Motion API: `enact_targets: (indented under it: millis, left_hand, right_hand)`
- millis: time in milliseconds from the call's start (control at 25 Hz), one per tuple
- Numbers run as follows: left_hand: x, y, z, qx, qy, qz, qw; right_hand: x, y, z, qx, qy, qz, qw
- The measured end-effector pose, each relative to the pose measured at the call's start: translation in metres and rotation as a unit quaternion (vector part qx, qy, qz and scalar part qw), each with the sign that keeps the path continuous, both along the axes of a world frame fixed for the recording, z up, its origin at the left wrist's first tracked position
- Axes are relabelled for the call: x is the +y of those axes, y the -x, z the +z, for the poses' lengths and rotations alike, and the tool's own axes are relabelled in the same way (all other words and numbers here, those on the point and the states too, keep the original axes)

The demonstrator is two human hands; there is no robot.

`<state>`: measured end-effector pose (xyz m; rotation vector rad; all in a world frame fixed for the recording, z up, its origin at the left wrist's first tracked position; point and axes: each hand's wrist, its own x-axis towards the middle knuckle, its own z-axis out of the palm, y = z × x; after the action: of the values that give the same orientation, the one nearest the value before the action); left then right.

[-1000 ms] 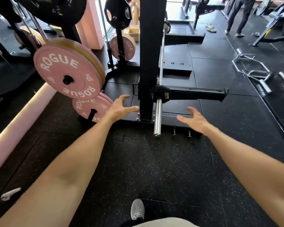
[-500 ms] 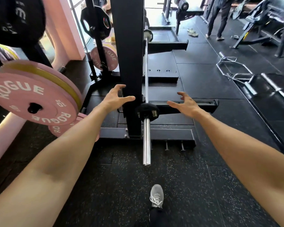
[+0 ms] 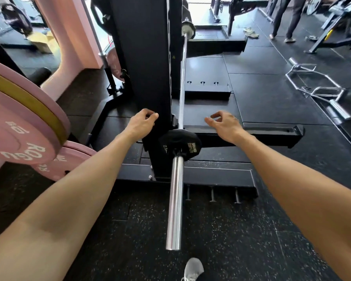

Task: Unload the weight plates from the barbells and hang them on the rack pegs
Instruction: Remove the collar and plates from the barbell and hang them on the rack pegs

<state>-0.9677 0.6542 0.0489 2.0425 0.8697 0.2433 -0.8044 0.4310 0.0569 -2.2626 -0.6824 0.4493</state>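
Observation:
A chrome barbell sleeve [image 3: 175, 201] points toward me, carrying one small black plate [image 3: 179, 144] at its inner end. The bar runs away past the black rack upright [image 3: 144, 78]. My left hand [image 3: 143, 123] hovers left of the plate, against the upright, fingers curled and empty. My right hand [image 3: 224, 123] hovers right of the plate, fingers curled, holding nothing. Neither hand touches the plate. Pink ROGUE plates [image 3: 18, 126] with a yellow one between them hang on a peg at the left, and another pink plate [image 3: 69, 159] sits lower.
A black safety arm [image 3: 272, 133] sticks out to the right under my right hand. A chrome hex bar [image 3: 316, 92] lies on the floor at right. A person stands at the far right [image 3: 288, 17]. My grey shoe [image 3: 193, 269] is below the sleeve.
I have stepped closer, so the barbell sleeve and black plate look larger. Both hands moved forward to either side of the plate and their fingers curled in.

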Motion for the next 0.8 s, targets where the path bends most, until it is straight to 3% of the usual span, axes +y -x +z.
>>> enact_targets:
  millis: [320,640,800]
  left_hand:
    - [0.012,-0.019,-0.158,-0.01,-0.026,-0.003,1.0]
    - [-0.004,-0.025,-0.226,-0.036,-0.048,-0.054,0.997]
    - [-0.013,-0.032,-0.238,-0.084,0.007,-0.045,0.995]
  right_hand:
    - [0.038,-0.007,-0.146,-0.012,-0.063,0.029,0.998]
    - [0.046,0.022,-0.219,0.001,-0.137,-0.013,0.99]
    - [0.06,0.022,-0.229,0.071,-0.165,-0.078,0.981]
